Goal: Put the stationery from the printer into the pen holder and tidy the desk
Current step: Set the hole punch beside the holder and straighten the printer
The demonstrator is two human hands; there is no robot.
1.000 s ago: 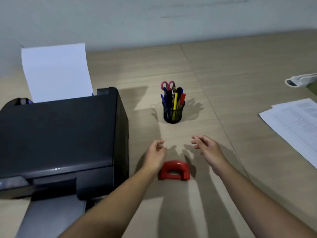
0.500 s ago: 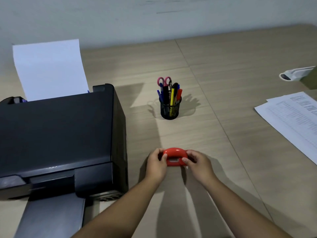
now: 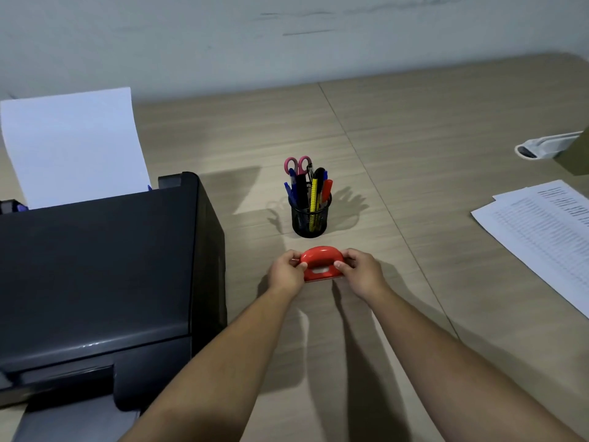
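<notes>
A red hole punch sits low over the wooden desk, just in front of the black mesh pen holder. My left hand grips its left end and my right hand grips its right end. The holder stands upright and holds pink-handled scissors, a yellow utility knife and several pens. The black printer fills the left side, its top bare, with white paper standing in its rear feed.
Printed sheets lie at the right edge of the desk. A white stapler-like object rests at the far right beside a dark box corner. A pale wall runs along the back of the desk.
Both hands, apart above the hole punch a second ago, closed on its two ends and carried it forward, closer to the pen holder.
</notes>
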